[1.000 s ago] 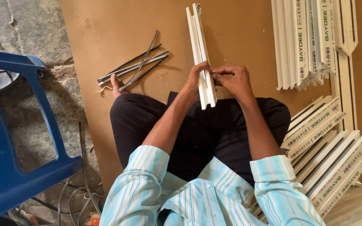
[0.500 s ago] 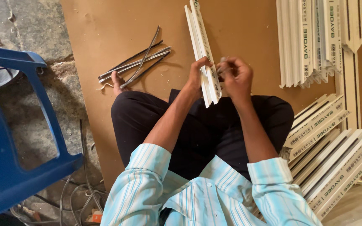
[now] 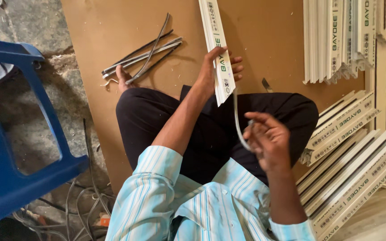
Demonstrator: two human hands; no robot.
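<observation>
I sit cross-legged on a brown board. My left hand grips a long white plastic channel strip near its lower end, and the strip slants up and away from me. My right hand is lower, over my right thigh, and pinches a thin pale strip that curves up to the end of the white channel.
A bundle of thin grey strips lies on the board by my left foot. More white channel pieces are stacked at the top right and fanned out at the right. A blue plastic stool stands at the left, with loose wires below it.
My right hand has drawn down and back from the end of the channel, and the thin strip has come out with it. My left hand still holds the channel.
</observation>
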